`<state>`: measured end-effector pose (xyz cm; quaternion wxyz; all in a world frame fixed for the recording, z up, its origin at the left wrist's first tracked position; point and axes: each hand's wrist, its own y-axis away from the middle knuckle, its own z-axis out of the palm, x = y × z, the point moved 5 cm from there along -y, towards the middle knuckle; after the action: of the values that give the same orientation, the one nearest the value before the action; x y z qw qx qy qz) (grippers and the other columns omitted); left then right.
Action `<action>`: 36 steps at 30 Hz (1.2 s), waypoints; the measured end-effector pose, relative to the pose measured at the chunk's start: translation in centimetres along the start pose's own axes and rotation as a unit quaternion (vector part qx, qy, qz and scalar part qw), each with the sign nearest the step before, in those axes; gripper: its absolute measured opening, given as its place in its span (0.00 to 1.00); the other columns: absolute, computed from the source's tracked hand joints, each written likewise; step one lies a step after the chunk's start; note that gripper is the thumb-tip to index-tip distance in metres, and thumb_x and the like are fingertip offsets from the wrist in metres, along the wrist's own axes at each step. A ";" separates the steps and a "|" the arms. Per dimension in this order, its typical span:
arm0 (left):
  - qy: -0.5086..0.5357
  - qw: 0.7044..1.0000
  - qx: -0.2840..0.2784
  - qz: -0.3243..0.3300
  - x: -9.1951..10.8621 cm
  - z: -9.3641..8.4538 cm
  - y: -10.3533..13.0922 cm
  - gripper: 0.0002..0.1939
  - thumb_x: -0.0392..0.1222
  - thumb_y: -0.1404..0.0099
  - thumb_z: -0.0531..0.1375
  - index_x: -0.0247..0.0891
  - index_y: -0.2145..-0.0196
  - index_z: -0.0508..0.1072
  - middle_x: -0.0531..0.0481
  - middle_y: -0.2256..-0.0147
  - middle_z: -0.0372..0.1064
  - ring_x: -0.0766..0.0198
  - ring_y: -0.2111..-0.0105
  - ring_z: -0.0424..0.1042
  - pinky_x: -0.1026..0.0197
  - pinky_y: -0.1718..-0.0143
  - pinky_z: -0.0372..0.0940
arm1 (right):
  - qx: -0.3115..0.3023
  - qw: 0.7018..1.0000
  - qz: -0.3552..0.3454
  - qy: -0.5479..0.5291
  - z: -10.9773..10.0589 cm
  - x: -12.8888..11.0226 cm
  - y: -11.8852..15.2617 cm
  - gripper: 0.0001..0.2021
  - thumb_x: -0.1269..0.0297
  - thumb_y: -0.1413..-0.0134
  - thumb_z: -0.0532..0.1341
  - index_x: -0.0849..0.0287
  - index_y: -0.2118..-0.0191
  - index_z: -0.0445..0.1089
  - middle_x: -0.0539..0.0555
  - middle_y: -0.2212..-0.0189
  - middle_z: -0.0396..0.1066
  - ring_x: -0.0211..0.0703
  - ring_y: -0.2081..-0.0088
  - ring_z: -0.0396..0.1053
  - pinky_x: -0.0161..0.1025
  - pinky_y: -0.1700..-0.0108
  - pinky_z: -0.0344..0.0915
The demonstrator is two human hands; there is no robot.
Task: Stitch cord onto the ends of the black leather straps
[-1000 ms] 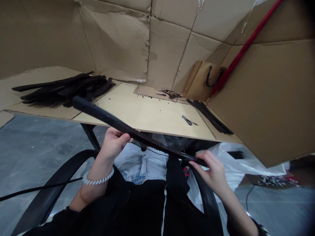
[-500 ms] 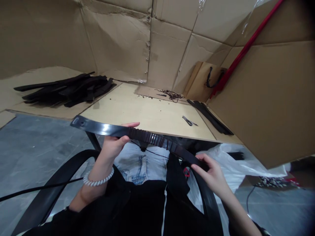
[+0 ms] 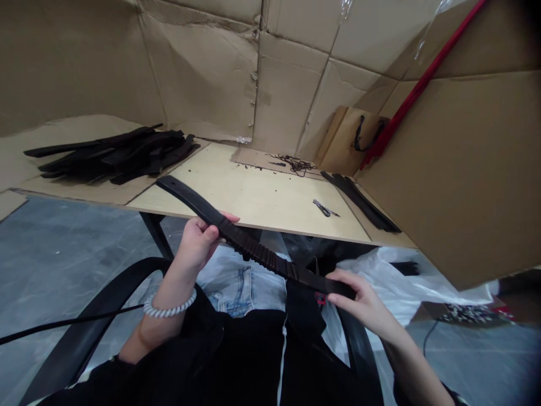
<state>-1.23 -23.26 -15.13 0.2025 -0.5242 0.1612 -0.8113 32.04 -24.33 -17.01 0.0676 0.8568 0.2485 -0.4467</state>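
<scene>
In the head view, two hands are holding one strip (image 3: 258, 252), which is slanting over the lap, its left end reaching over the table (image 3: 253, 194). The left hand (image 3: 198, 241) is gripping it left of its ribbed middle; the right hand (image 3: 359, 296) is pinching its right end between thumb and fingers. One bracelet (image 3: 169, 307) is circling the left wrist. One pile (image 3: 122, 153) of dark strips is lying at the left, too jumbled to count; at least two loose strips (image 3: 367, 206) are lying at the right. One pair of snips (image 3: 323, 210) is resting near them. One tangle of cord (image 3: 298, 164) is lying at the far side, and one paper bag (image 3: 343, 141) is standing at the far right.
</scene>
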 end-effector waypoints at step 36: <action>-0.003 1.000 0.013 0.025 0.3 0.3 0.1 0.18 0.53 0.53 0.74 0.37 0.76 0.76 0.54 0.83 0.67 0.77 0.89 0.54 0.72 0.90 0.52 | -0.183 0.975 0.098 -0.077 1.6 0.9 0.8 0.25 0.41 0.37 0.51 0.60 0.61 0.71 0.54 0.72 0.72 0.38 0.76 0.65 0.37 0.71 0.60</action>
<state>-1.02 -23.48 -14.84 0.2301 -0.5194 0.1630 -0.8066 31.75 -25.23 -18.77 0.2857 0.8128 0.2350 -0.4499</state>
